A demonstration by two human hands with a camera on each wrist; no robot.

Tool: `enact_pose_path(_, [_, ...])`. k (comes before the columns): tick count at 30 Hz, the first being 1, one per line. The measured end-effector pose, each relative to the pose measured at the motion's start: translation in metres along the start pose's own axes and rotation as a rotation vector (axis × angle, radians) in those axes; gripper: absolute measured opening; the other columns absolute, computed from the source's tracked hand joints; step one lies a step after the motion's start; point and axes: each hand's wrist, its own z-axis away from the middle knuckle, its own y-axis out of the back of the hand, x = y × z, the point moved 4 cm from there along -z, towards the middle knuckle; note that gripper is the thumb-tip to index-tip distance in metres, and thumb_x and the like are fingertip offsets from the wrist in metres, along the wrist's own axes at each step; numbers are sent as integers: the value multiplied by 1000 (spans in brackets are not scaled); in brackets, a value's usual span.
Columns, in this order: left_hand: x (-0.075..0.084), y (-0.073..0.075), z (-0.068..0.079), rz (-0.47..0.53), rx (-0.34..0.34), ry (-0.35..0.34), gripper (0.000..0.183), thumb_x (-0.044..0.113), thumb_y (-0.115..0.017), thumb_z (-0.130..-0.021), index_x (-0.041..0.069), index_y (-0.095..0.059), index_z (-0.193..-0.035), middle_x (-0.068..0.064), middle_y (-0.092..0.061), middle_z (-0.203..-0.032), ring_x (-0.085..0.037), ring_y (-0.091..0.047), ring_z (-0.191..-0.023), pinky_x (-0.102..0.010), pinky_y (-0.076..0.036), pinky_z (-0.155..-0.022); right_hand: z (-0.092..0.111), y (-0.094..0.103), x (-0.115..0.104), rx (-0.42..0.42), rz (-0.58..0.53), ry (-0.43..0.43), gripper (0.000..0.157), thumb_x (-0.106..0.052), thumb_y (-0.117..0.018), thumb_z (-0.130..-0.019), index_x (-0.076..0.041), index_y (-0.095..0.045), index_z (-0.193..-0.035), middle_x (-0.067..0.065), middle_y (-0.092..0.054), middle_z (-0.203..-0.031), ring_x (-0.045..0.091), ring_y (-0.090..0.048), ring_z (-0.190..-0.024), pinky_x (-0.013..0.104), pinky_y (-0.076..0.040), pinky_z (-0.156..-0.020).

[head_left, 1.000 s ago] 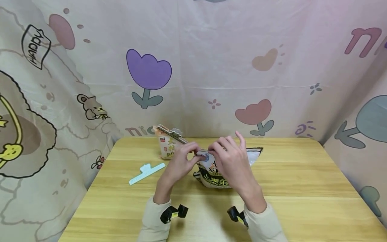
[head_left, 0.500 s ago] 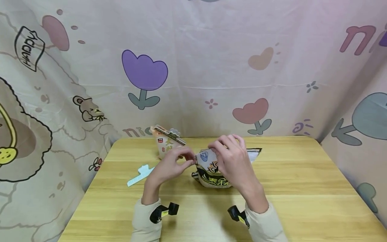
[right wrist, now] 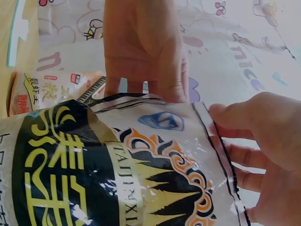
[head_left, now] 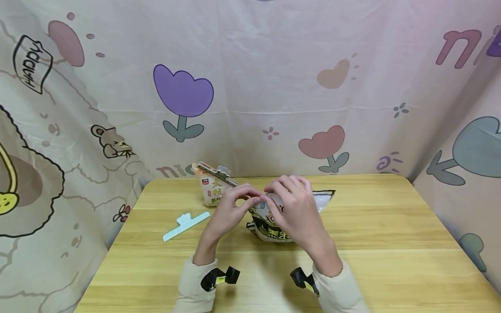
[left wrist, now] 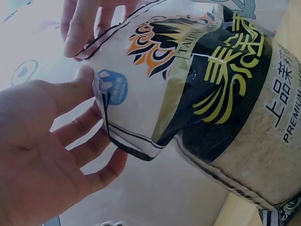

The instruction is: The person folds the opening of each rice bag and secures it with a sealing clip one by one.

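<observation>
A bag of rice [head_left: 272,233] stands on the table between both hands, its black-and-gold label and "PREMIUM" lettering showing in the left wrist view. My left hand [head_left: 231,213] pinches the folded side of its top, thumb in front and fingers behind the plastic [left wrist: 129,89]. With the thumb on the near face, my right hand [right wrist: 277,132] grips the black-trimmed top edge [right wrist: 221,155]. The two hands' fingertips nearly meet over the bag's upper left corner in the head view. Part of the bag is hidden behind my right hand.
A pale blue sealing clip [head_left: 186,226] lies on the table [head_left: 391,243] to the left. Behind my left hand stands a smaller orange-and-white food bag [head_left: 209,191] with a ruler-like clip [head_left: 217,174] across its top. A printed cloth [head_left: 250,87] hangs beyond the table.
My left hand moved left along the bag's corner, then came back right toward the right hand. The right hand stays at the top edge, its thumb now nearer the left fingertips.
</observation>
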Motion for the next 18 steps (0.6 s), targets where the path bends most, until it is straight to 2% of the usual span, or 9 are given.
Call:
enact_pose_path(4, [-1,-2,-1,-31,39,-24,6,10,-70,-98,10,-75,-99,3,-72,-96,-14,-67,-87,-34,-55,-79,1,2,4,-13,-9,-29,14,-16,-79,-91,-10,-72,-102,-1,-69,-99,21,-62,-96,51,-40,-100])
enact_pose_path(10, [1,-2,-1,-52,70,-45,5,9,-70,-97,10,-75,-97,5,-71,-93,-14,-65,-85,-34,-54,-79,0,4,5,5,28,-56,8,-11,-76,-92,-13,-72,-97,-2,-69,-95,20,-61,-92,53,-38,-104])
enact_pose_path(18, [9,-6,-3,1,133,-110,8,9,-69,-98,11,-75,-103,0,-72,-100,-16,-64,-92,-35,-54,-82,0,3,2,27,31,-47,7,-6,-73,-92,-12,-69,-93,-2,-66,-92,21,-60,-91,56,-37,-103])
